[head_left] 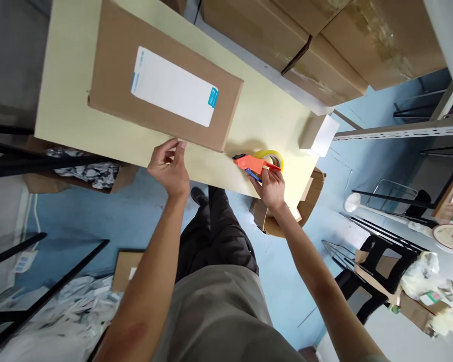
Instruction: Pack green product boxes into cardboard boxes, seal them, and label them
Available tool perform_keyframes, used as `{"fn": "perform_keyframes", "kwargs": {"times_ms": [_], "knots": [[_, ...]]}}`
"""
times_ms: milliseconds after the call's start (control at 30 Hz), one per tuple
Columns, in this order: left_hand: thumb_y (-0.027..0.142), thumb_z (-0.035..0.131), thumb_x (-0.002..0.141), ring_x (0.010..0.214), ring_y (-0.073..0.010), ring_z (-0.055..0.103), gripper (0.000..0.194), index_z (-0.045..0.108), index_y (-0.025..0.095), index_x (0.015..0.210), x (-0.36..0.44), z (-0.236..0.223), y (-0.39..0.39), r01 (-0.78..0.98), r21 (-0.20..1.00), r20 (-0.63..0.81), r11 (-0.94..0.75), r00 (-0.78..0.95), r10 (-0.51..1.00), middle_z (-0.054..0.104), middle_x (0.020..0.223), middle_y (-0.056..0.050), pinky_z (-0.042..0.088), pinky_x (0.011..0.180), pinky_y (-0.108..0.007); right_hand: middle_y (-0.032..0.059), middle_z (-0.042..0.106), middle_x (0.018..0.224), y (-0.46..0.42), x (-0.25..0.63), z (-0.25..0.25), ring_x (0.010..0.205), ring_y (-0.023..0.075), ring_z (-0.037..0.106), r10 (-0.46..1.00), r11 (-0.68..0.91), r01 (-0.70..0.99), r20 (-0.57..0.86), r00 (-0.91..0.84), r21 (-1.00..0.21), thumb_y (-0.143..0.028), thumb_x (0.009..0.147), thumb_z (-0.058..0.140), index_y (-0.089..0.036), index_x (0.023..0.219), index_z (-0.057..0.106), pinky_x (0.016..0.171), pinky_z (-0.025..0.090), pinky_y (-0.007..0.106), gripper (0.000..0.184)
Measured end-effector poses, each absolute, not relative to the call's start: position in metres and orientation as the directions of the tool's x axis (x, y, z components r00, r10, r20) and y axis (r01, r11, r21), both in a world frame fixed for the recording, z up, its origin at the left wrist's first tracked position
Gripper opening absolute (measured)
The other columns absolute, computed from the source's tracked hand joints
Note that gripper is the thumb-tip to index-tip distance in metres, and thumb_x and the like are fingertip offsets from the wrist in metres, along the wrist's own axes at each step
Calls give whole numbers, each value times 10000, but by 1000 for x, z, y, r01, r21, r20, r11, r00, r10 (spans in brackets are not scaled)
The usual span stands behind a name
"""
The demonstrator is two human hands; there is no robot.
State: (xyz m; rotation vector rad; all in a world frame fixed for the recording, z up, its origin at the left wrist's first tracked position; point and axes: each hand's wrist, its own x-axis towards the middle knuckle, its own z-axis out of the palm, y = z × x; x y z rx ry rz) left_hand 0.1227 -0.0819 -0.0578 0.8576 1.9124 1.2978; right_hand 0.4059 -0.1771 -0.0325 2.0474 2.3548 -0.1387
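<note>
A brown cardboard box (pixel 113 65) lies on the pale yellow table, with a white label (pixel 175 88) with blue marks on its top. My left hand (pixel 170 163) is at the box's near edge, thumb and fingertips pinched together. Whatever may be between those fingertips is too small to make out. To the right of the box, my right hand (pixel 272 188) is wrapped round the handle of an orange tape dispenser (pixel 251 163). It carries a yellow-rimmed roll of tape (pixel 278 158), and its dark front end points left toward the box's near right corner.
A small white box (pixel 319 134) stands at the table's (pixel 279 118) right end. Large cartons (pixel 256 32) line the far side. Below the near edge are an open carton (pixel 312 201) and a box of crumpled material (pixel 86 171). Black chairs (pixel 377 261) stand to the right.
</note>
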Motion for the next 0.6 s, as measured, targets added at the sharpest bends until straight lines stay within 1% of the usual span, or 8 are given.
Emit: {"fn": "perform_keyframes", "kwargs": {"times_ms": [100, 133, 200, 267, 367, 433, 500, 600], "knots": [[295, 818, 1011, 935, -212, 807, 588, 629, 276, 1568, 131, -55, -82, 66, 933, -236, 353, -628, 741, 833, 1091, -48, 680, 918, -391, 104, 787, 858, -181, 400, -27, 876, 274, 778, 986, 132, 987, -87, -140, -93, -516, 1186, 620, -184, 1055, 683, 985, 588, 407, 363], [314, 797, 1027, 973, -219, 826, 662, 566, 274, 1646, 135, -52, -84, 47, 931, -256, 362, -623, 739, 836, 1145, -65, 688, 938, -395, 93, 778, 840, -182, 398, -26, 857, 269, 772, 986, 132, 986, -89, -142, -106, -510, 1188, 618, -193, 1036, 677, 975, 586, 404, 356], [381, 748, 1066, 1162, -252, 838, 718, 491, 291, 1731, 142, -43, -92, 29, 928, -292, 371, -562, 774, 812, 1347, -120, 692, 1016, -412, 78, 769, 819, -187, 394, -23, 826, 261, 763, 986, 138, 983, -73, -148, -125, -503, 1191, 615, -200, 1032, 674, 962, 587, 401, 347], [462, 707, 1094, 1405, -289, 761, 726, 464, 342, 1767, 149, -32, -99, 34, 928, -310, 370, -478, 822, 715, 1579, -144, 674, 1105, -433, 73, 775, 823, -191, 390, -22, 818, 262, 763, 988, 139, 981, -51, -147, -132, -500, 1191, 618, -199, 1059, 681, 968, 594, 410, 335], [571, 707, 1090, 1618, -311, 596, 750, 453, 422, 1781, 154, -18, -96, 74, 930, -313, 361, -356, 880, 557, 1777, -92, 633, 1197, -432, 73, 781, 828, -195, 386, -22, 824, 267, 772, 988, 136, 981, -47, -144, -136, -487, 1190, 624, -193, 1092, 694, 991, 603, 425, 318], [596, 795, 1035, 1657, -326, 547, 838, 452, 427, 1780, 153, -13, -86, 97, 934, -307, 344, -276, 911, 534, 1797, -78, 603, 1242, -427, 74, 779, 826, -196, 384, -21, 824, 264, 779, 988, 138, 980, -52, -147, -141, -477, 1191, 623, -183, 1108, 703, 1013, 603, 422, 316], [600, 886, 966, 1663, -344, 532, 940, 454, 400, 1777, 146, -13, -71, 109, 943, -288, 315, -206, 935, 552, 1780, -89, 570, 1283, -437, 76, 778, 831, -195, 380, -20, 820, 256, 780, 986, 141, 978, -69, -153, -156, -461, 1195, 613, -177, 1118, 712, 1038, 601, 415, 310], [670, 884, 946, 1653, -349, 537, 973, 463, 361, 1768, 126, -16, -48, 149, 953, -246, 263, -128, 961, 553, 1774, -106, 521, 1331, -462, 91, 789, 881, -189, 363, -17, 847, 260, 779, 973, 156, 964, -134, -187, -214, -445, 1196, 598, -182, 1167, 715, 1078, 598, 428, 290]]}}
